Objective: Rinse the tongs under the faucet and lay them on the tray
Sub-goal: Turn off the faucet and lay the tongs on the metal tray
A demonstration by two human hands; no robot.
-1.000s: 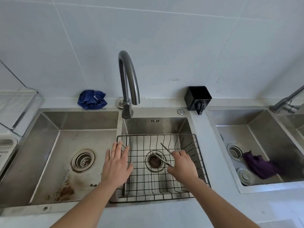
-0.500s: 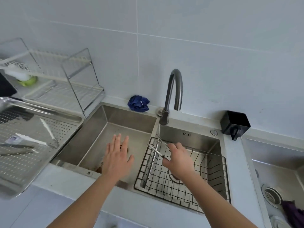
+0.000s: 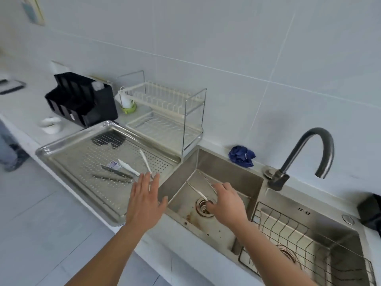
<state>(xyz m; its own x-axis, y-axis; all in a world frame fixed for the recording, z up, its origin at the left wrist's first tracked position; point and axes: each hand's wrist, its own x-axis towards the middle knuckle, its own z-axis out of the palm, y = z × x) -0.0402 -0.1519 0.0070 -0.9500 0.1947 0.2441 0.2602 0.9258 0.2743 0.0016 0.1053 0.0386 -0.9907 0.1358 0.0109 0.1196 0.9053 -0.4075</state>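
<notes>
We are holding the tongs [image 3: 203,187] in our right hand [image 3: 227,204], above the left basin of the sink [image 3: 231,176], over its drain [image 3: 204,207]. Our fingers are pinching around the joined end of the tongs, which is hidden inside the grip, and the two thin metal arms are sticking out past the fingertips [image 3: 210,206], spreading apart as they are pointing up and to the left, toward the tray [image 3: 61,151]. The tips are hanging in the air, touching nothing that we can see.

Our left hand [image 3: 144,205] is hovering flat, fingers stretched and slightly fanned, holding nothing, over the near right corner of the tray where it is meeting the sink's edge. The tongs are lying just to the right of this hand, apart from it.

The perforated tray is resting on the counter just left of the sink, and several utensils [image 3: 121,172] are already lying on it, beyond our left fingertips. The faucet [image 3: 305,153] is standing well to the right of the tongs, between the two basins; we cannot tell whether water is running.
</notes>
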